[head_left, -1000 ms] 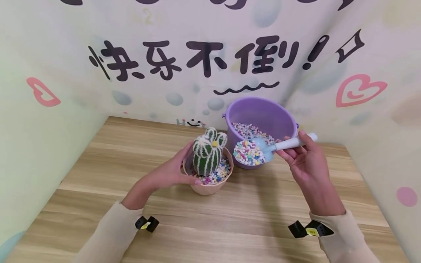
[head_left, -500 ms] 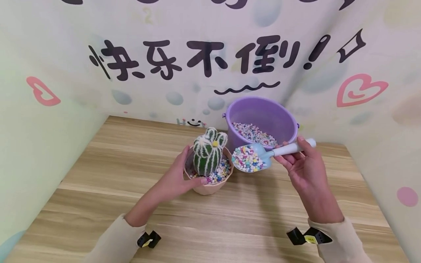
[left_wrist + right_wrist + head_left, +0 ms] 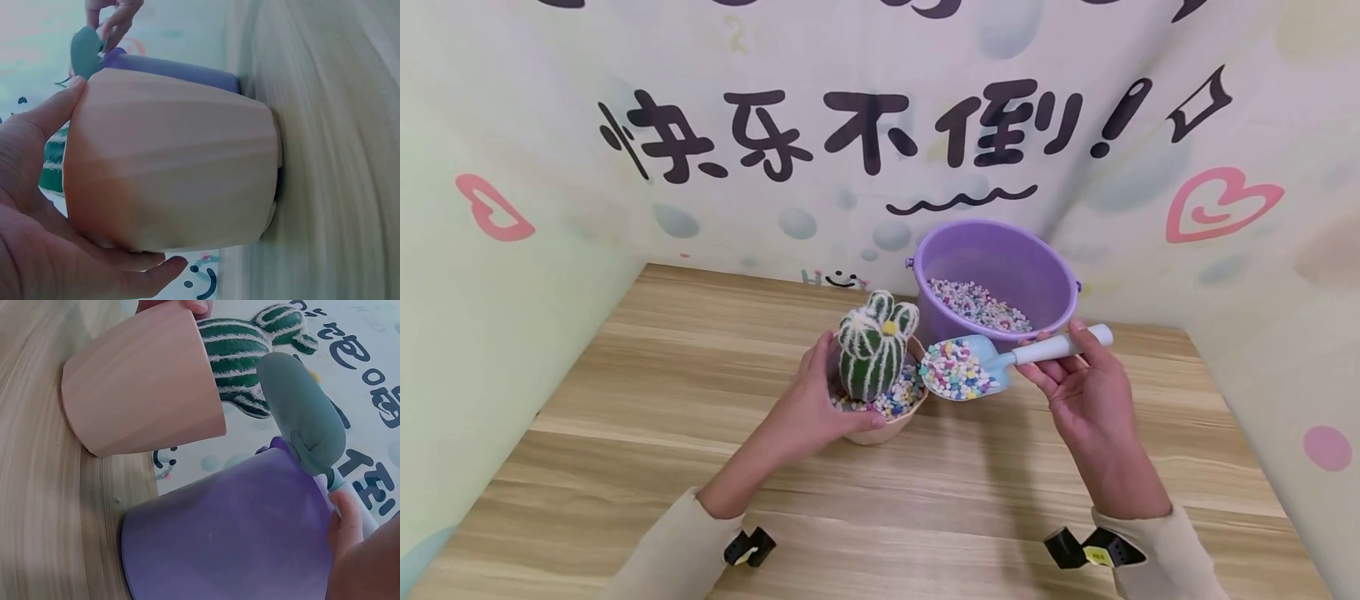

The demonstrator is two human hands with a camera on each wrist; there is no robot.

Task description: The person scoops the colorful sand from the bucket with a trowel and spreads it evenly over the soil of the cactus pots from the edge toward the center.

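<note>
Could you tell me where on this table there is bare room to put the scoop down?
The wooden table is bare left of the pink plant pot, and across the front between both sleeves. It is crowded mid-back: the left hand grips the pot, beside the purple plastic bucket, with the right hand holding the loaded blue scoop.
</note>
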